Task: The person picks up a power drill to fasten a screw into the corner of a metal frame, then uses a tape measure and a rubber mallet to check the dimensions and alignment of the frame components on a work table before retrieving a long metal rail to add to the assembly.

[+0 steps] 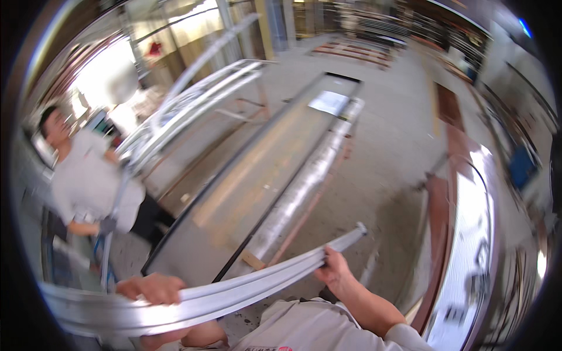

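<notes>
A long silvery metal profile (234, 293) with grooves along its length lies across in front of my body. My left hand (153, 289) is closed around it at the left, fingers over the top edge. Nearer its right end, my right hand (333, 268) grips the same profile. The profile's right end tips up and away from me, while its left end runs off toward the picture's rim. Beyond it lies a long dark-edged panel (257, 169) with a white paper sheet (329, 102) on its far part.
At left a co-worker (96, 175) with a gloved hand holds an upright metal bar (117, 222). Behind are silvery frames (193, 105) on a stand. To my right stands a bench with a white top (465, 251). Stacked long stock (374, 23) fills the far end.
</notes>
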A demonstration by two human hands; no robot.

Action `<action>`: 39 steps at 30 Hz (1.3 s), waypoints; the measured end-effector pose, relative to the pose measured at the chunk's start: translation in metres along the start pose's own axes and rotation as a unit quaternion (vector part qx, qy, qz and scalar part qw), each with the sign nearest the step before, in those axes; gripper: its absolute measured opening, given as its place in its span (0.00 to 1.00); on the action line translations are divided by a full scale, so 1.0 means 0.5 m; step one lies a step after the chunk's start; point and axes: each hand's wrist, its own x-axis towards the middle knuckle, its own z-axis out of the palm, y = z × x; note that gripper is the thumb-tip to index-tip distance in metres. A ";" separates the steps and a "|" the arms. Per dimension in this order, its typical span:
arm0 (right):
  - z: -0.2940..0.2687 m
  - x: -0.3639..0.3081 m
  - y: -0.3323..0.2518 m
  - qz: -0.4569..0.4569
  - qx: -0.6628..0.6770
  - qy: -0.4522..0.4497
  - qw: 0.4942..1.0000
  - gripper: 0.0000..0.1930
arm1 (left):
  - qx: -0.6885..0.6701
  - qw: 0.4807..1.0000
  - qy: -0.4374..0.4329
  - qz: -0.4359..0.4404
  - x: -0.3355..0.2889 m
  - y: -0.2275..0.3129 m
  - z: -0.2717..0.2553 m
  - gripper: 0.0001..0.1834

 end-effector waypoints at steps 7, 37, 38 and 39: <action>0.038 0.188 -0.364 -0.047 -0.056 -0.003 0.997 0.18 | 0.280 0.946 0.079 0.141 0.009 -0.063 0.089 0.38; 0.578 1.075 -1.198 -0.033 -0.387 -0.124 0.913 0.17 | 0.004 0.599 0.800 -0.041 -0.089 -0.969 -0.271 0.21; 0.573 1.091 -1.218 -0.027 -0.387 -0.099 0.917 0.18 | -0.002 0.594 0.804 -0.043 -0.090 -1.003 -0.295 0.22; 0.584 1.052 -1.125 -0.048 -0.393 -0.085 0.914 0.19 | 0.013 0.572 0.819 -0.028 -0.128 -1.002 -0.307 0.22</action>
